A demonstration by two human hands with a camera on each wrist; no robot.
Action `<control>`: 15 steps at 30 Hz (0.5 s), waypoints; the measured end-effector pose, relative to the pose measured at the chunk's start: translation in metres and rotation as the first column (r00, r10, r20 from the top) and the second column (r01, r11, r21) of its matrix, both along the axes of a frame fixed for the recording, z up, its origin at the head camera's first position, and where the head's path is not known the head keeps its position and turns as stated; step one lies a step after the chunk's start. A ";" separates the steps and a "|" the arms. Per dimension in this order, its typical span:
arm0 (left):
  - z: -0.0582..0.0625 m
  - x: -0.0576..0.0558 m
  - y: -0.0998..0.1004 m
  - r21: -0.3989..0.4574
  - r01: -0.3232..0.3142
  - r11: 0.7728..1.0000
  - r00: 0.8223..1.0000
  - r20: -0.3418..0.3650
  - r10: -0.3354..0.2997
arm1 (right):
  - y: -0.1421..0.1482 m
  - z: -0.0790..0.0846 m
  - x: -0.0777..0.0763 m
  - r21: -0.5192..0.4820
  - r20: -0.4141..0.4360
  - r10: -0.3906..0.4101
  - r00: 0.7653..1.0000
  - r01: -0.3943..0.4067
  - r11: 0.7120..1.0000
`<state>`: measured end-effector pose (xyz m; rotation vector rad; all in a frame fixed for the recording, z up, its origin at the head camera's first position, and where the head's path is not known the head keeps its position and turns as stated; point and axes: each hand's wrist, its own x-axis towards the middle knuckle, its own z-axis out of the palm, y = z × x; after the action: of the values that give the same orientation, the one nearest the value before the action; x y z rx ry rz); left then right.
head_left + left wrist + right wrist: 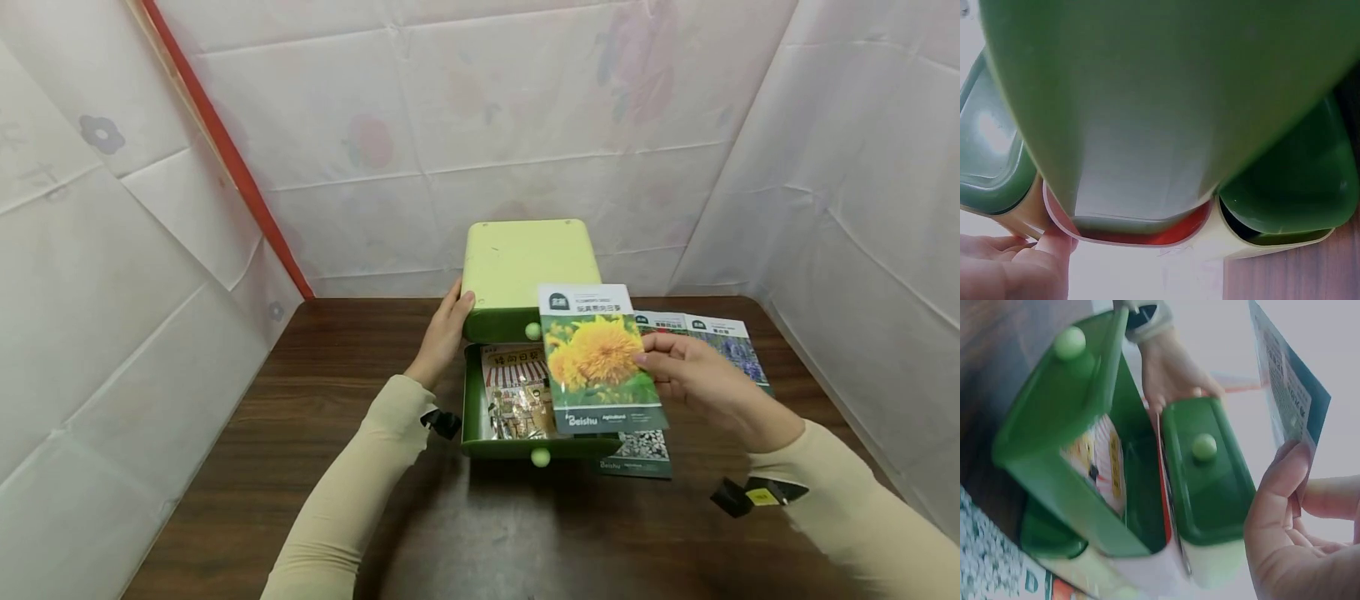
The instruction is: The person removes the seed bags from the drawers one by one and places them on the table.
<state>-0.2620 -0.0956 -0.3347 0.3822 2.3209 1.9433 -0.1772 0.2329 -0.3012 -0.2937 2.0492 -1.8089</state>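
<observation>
A small drawer cabinet (531,262) with a pale green top and dark green fronts stands on the table. One lower drawer (487,448) is pulled out, and a seed packet (517,396) with a striped awning picture lies inside it. My left hand (442,329) rests against the upper left side of the cabinet, fingers extended. Between thumb and fingers, my right hand (697,379) pinches a flower seed packet (603,358) with a yellow bloom, held upright over the right part of the open drawer. Its printed back (1285,387) faces the right wrist camera.
Right of the cabinet lie more seed packets, one with purple flowers (727,337); another packet (641,450) pokes out beside the drawer. Knobs like the round green one (540,457) stick out from the fronts. White sheeting (480,125) walls the dark wooden table (330,417).
</observation>
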 end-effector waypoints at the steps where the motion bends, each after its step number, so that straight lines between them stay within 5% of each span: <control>1: 0.000 0.000 0.000 0.005 -0.001 1.000 1.000 0.006 0.001 | 0.004 -0.001 -0.001 -0.006 -0.009 -0.009 1.000 0.009 1.000; 9: 0.000 0.000 0.001 0.014 -0.010 1.000 1.000 0.026 0.009 | 0.038 -0.014 -0.009 -0.042 -0.034 -0.118 0.992 0.117 0.992; 15: -0.017 -0.014 -0.001 0.027 0.005 1.000 1.000 -0.015 -0.004 | 0.067 -0.029 -0.011 0.039 -0.010 -0.246 0.969 0.247 0.968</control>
<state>-0.2760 -0.0963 -0.3517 0.4052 2.3025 1.9791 -0.1879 0.2996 -0.3299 -0.0316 2.2049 -1.9048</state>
